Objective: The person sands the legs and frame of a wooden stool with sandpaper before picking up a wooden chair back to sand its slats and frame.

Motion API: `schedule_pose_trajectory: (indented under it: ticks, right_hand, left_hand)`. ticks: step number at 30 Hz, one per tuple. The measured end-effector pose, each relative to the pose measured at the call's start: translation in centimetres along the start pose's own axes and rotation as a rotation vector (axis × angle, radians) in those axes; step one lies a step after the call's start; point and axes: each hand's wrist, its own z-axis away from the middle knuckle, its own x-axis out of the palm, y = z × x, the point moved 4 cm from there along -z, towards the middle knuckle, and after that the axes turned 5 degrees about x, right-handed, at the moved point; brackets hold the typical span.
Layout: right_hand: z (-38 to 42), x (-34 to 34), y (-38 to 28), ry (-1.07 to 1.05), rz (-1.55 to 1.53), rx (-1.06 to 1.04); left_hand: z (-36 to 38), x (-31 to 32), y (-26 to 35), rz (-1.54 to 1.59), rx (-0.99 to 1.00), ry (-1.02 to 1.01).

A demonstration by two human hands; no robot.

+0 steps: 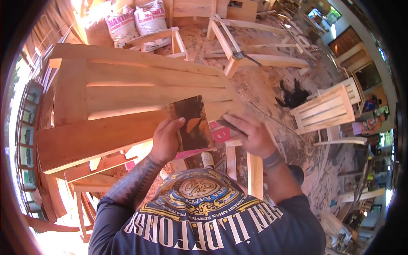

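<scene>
L hand (166,137) grip closed on L edge of dark sheet (192,127), ctr of frame, thumb on top face. R hand (253,135) grip narrow, pinching small dark piece (232,126) just right of sheet. L fingers under sheet hidden; pink item (220,133) partly covered, can't ID. Slatted wood panel (140,85) upper left, partly behind sheet. Wood frame (233,59) upper ctr, sacks (151,25) top left. Shirt (199,212) blocks btm ctr.
</scene>
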Motion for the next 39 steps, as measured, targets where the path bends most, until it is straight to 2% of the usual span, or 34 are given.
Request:
schedule_pose_trajectory:
  ticks: [2,3,5,6,9,11,12,14,15,17,18,20,22,25,27,28,31,34,36,39]
  right_hand:
    - [-1.0,-3.3,-2.9,-0.019,0.119,-0.219]
    - [-0.9,-3.7,-4.1,-0.062,0.178,-0.259]
    - [-1.2,-3.1,-6.6,-0.148,0.296,-0.348]
    - [-1.1,-3.1,-6.0,-0.174,0.263,-0.316]
    - [0.0,-1.2,-5.3,-0.256,0.213,-0.229]
    - [0.8,-1.1,-3.5,-0.25,0.078,-0.181]
    - [1.5,-0.8,-2.3,-0.248,0.006,-0.155]
    - [3.8,1.3,3.0,-0.32,-0.405,0.15]
    - [5.2,2.6,5.9,-0.353,-0.61,0.3]
    - [7.4,4.5,12.6,-0.232,-0.909,0.645]
    - [8.5,5.7,16.2,-0.168,-1.055,0.82]
    - [9.1,7.6,24.5,-0.051,-0.85,0.871]
    - [8.5,8.5,30.9,0.005,-0.392,0.898]
    - [6.8,12.3,40.6,-0.182,-0.231,1.026]
    - [6.3,15.5,47.2,-0.217,-0.274,1.088]
    - [5.8,16.6,48.3,-0.234,-0.295,1.12]
    - [3.4,16.8,49.2,-0.403,-0.092,1.084]
    - [2.5,19.0,50.6,-0.395,-0.163,1.112]
    - [1.9,20.3,51.2,-0.404,-0.074,1.014]
    - [2.1,22.2,51.0,-0.335,-0.028,0.974]
  left_hand:
    - [0.1,1.8,-1.2,0.537,-0.27,-0.041]
    - [-0.1,2.9,-1.3,0.798,-0.405,-0.063]
    - [-0.4,2.8,1.9,0.941,-0.534,-0.119]
    - [-1.2,3.5,3.3,1.006,-0.603,-0.142]
    - [-1.2,4.6,1.6,0.924,-0.463,-0.061]
    - [-1.3,2.0,2.7,0.32,-0.248,-0.132]
    - [-1.6,1.4,2.5,0.159,-0.072,-0.058]
    - [-1.6,0.0,2.1,-0.246,0.225,0.173]
    - [-1.4,-0.9,1.4,-0.194,0.176,0.203]
    - [-0.8,-2.6,-0.1,-0.084,0.081,0.272]
    - [-0.1,-2.9,-1.3,0.038,0.002,0.244]
    - [1.6,-3.7,-3.9,0.274,-0.169,0.215]
    - [1.8,-2.0,-2.5,0.612,-0.306,0.325]
    - [3.2,0.4,-1.7,0.837,-0.55,0.483]
    - [5.1,1.0,-2.4,0.785,-0.563,0.457]
    - [5.9,1.2,-2.8,0.76,-0.571,0.442]
    - [5.9,0.5,-1.7,0.008,-0.31,0.238]
    - [5.6,0.7,-1.5,0.135,-0.344,0.273]
    - [6.1,1.4,-2.5,0.698,-0.527,0.402]
    - [5.7,1.7,-2.4,0.745,-0.565,0.393]
